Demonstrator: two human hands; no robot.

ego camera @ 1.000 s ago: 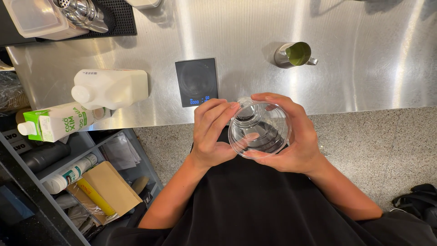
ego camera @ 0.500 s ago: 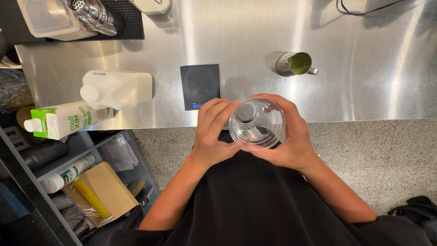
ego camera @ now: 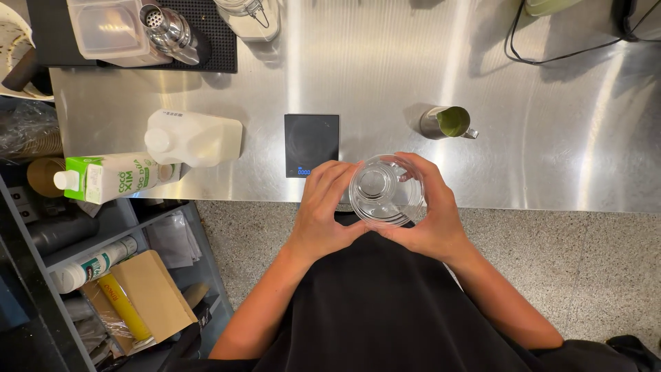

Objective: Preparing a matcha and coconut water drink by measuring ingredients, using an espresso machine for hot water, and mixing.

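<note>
A clear plastic cup [ego camera: 382, 189] is held upright in front of my body at the near edge of the steel counter [ego camera: 551, 138]. My left hand [ego camera: 323, 207] wraps its left side and my right hand [ego camera: 430, 207] wraps its right side and far rim. The cup looks empty. A small black digital scale [ego camera: 311, 143] lies on the counter just beyond my left fingers. A small metal pitcher [ego camera: 447, 122] with green liquid inside stands to the right of the scale.
A white plastic jug [ego camera: 193, 138] and a green-and-white carton [ego camera: 113, 178] lie at the counter's left end. A black mat [ego camera: 206, 41] at the back left holds a metal shaker [ego camera: 169, 31] and a plastic tub [ego camera: 110, 27]. Shelves with bottles sit lower left. Cables run at the back right.
The view has shifted so that the counter objects sit lower in the frame. Both hands stay around the cup, which has turned slightly between them.
</note>
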